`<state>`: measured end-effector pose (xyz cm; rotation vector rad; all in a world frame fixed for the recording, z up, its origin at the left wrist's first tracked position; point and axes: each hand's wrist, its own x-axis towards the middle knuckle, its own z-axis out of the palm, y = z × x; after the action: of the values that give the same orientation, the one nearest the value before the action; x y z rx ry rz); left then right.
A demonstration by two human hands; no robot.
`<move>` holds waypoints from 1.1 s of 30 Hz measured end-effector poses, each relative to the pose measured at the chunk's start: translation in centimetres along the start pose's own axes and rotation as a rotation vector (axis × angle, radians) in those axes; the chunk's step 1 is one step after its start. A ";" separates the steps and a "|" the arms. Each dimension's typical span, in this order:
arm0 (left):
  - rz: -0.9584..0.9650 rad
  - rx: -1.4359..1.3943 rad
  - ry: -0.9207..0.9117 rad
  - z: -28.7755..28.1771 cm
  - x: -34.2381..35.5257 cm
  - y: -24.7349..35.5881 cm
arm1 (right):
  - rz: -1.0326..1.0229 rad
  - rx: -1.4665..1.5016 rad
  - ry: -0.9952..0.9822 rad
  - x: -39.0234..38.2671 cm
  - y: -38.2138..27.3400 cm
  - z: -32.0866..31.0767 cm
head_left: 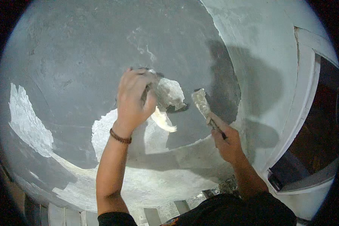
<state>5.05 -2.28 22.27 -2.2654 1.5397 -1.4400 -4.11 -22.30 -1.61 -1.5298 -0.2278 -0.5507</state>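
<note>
In front of me is a grey painted wall (pixel 83 45) with pale patches where its coating is gone. My left hand (pixel 135 96), a beaded bracelet on its wrist, is raised to the middle of it. Its blurred fingers curl around the edge of a loose whitish paint flake (pixel 169 92), which casts a dark shadow on the grey. Below the flake a curled cream strip (pixel 164 121) stands off the surface. To the right, my right hand (pixel 228 141) is closed around the handle of a scraper (pixel 201 103); its smeared blade points up, close to the wall.
Light green wall (pixel 260 22) borders the grey at right, and beyond it a white frame (pixel 301 101) surrounds a dark opening. A large bare patch (pixel 28 116) shows at left. Low down runs a whitish scraped band (pixel 169 177), above several pale and dark panels (pixel 152 216).
</note>
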 end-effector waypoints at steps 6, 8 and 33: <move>0.012 0.277 0.065 0.4 -1.3 0.3 | -0.288 -0.332 0.060 -0.1 0.9 1.6; -0.012 0.257 0.051 0.6 -1.5 0.0 | -0.349 -0.324 0.096 0.4 1.1 2.4; -0.022 0.195 0.120 0.9 -1.6 -0.5 | -0.516 -0.372 0.118 5.8 -3.2 5.0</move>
<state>5.89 -1.26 20.93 -2.1259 1.3389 -1.6785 0.40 -18.38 4.19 -1.7952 -0.4542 -1.1385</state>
